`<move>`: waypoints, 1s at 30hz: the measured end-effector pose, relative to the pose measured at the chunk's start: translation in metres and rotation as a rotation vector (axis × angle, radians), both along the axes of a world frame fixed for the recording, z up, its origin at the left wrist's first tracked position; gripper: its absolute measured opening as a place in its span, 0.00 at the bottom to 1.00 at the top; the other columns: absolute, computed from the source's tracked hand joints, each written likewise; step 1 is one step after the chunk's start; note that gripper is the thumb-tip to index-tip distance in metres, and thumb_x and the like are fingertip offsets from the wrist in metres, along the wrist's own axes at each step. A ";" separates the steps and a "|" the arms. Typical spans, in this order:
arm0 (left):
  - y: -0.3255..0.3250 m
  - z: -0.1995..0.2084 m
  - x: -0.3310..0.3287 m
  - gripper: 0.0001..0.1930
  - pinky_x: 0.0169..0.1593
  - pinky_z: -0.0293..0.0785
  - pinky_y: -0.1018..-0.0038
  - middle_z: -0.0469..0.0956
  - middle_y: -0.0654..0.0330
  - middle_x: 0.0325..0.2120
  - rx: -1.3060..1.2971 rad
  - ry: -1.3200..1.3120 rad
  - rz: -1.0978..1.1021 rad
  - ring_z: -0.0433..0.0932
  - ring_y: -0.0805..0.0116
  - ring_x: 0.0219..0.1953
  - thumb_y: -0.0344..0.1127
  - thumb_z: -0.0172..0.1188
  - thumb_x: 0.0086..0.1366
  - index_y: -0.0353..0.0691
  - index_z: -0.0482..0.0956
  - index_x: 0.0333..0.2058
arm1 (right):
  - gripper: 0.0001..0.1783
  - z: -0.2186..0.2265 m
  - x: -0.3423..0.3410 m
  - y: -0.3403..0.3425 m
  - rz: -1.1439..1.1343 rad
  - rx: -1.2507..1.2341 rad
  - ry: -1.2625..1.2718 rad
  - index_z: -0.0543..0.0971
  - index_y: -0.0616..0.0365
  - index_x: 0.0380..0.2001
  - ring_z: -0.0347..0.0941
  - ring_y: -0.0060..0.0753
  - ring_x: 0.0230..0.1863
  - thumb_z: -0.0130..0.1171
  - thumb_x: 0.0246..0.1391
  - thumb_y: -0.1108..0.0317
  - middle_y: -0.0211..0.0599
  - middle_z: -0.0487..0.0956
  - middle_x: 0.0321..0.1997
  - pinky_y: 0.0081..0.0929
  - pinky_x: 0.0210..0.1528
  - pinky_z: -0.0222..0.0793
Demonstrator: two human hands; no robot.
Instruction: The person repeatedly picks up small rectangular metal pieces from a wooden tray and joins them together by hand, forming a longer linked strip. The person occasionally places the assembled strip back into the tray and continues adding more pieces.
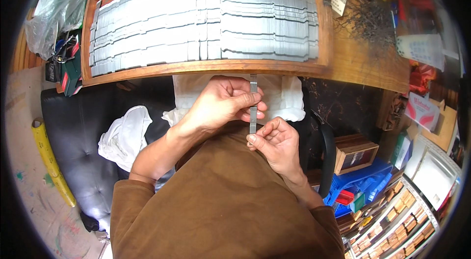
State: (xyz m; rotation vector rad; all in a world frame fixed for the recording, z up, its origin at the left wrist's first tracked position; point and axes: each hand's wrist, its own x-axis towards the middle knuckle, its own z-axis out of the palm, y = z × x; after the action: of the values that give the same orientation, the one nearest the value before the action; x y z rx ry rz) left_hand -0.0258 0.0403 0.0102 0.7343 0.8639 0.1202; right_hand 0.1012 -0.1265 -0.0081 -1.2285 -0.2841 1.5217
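Observation:
A narrow grey metal strip (253,113) with notched edges stands lengthwise in front of my body, just short of the wooden tray. My left hand (226,100) grips its upper part, the thumb laid across it and the fingers behind. At its lower end my right hand (278,142) pinches the strip between thumb and fingertips. Beyond my hands, a shallow wooden tray (206,71) holds many similar grey metal strips (267,18), packed side by side in a dense row.
A white cloth (287,97) lies behind my hands; another white cloth (126,134) rests on the black padded seat (73,136). To the right are thin dark pieces (365,23) heaped on the wooden table (365,75), a small wooden box (357,156) and blue bins (360,180).

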 end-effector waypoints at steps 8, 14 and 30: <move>-0.010 0.022 -0.017 0.09 0.34 0.79 0.80 0.84 0.57 0.32 0.006 -0.031 -0.053 0.84 0.73 0.33 0.33 0.59 0.70 0.32 0.81 0.39 | 0.20 0.001 0.026 0.051 0.062 -0.003 -0.102 0.80 0.65 0.38 0.67 0.12 0.29 0.53 0.68 0.55 0.26 0.76 0.30 0.17 0.32 0.69; -0.022 0.019 -0.030 0.08 0.34 0.79 0.80 0.84 0.60 0.31 0.006 -0.034 -0.015 0.84 0.73 0.34 0.32 0.58 0.70 0.33 0.82 0.38 | 0.10 0.011 0.009 0.080 0.166 0.080 -0.062 0.79 0.63 0.30 0.68 0.12 0.22 0.59 0.64 0.67 0.25 0.75 0.22 0.15 0.23 0.66; 0.022 0.007 -0.043 0.11 0.35 0.82 0.77 0.84 0.53 0.34 -0.028 -0.101 0.009 0.85 0.65 0.34 0.33 0.59 0.69 0.29 0.79 0.43 | 0.05 0.000 -0.008 0.113 0.073 0.091 0.182 0.81 0.66 0.36 0.66 0.15 0.19 0.59 0.61 0.74 0.29 0.75 0.22 0.16 0.20 0.62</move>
State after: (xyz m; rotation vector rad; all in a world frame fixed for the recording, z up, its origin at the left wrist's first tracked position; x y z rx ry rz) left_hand -0.0685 0.0625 0.0176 0.6924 0.7713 0.1521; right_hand 0.0930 -0.0135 -0.0085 -1.0103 -0.2779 1.6535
